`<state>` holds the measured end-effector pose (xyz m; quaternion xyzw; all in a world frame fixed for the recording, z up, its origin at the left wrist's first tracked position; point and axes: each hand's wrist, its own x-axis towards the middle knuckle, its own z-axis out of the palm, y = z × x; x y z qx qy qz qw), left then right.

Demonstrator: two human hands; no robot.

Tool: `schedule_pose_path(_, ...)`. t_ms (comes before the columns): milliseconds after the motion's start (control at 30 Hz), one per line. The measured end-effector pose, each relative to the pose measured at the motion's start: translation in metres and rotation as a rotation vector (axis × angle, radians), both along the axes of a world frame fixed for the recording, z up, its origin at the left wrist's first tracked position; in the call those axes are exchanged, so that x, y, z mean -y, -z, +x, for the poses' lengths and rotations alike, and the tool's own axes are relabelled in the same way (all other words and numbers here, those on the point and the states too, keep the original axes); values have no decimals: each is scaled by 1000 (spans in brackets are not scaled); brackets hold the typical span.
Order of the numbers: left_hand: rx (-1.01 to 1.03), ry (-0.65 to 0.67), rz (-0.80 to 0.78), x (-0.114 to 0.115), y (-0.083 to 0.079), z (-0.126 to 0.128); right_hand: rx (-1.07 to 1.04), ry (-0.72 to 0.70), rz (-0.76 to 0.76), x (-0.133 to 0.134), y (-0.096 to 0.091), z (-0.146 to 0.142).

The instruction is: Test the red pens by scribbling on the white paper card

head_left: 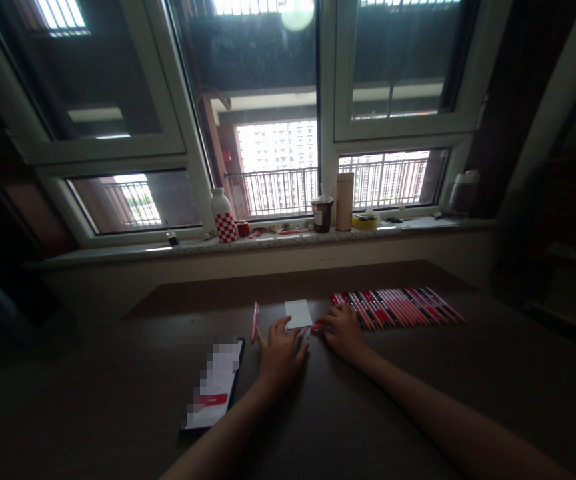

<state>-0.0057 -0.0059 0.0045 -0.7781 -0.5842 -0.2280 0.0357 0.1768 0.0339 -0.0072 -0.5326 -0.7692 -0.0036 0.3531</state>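
Note:
My left hand rests low over the dark table with its fingers spread, just below a white square of paper. Small pink and whitish pieces lie by its fingertips, too small to name. Right of the paper, my right hand is closed, its fingertips pinching a short pink stick-like piece, probably part of a pen. Beyond that hand runs a neat row of many pink, red and black pens. A single pink pen lies apart, left of my left hand.
A phone-like slab with a blurred screen lies beside my left forearm. On the windowsill stand a red-checked white bottle, a drink cup, a beige flask and a yellow item.

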Motion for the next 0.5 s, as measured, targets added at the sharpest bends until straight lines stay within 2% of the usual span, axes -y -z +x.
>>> schedule_pose_path(233,4,-8,5,1,-3,1,5,29,-28,-2,0,1)
schedule_pose_path(500,8,23,7,1,0,0,0,-64,-65,-3,2,1)
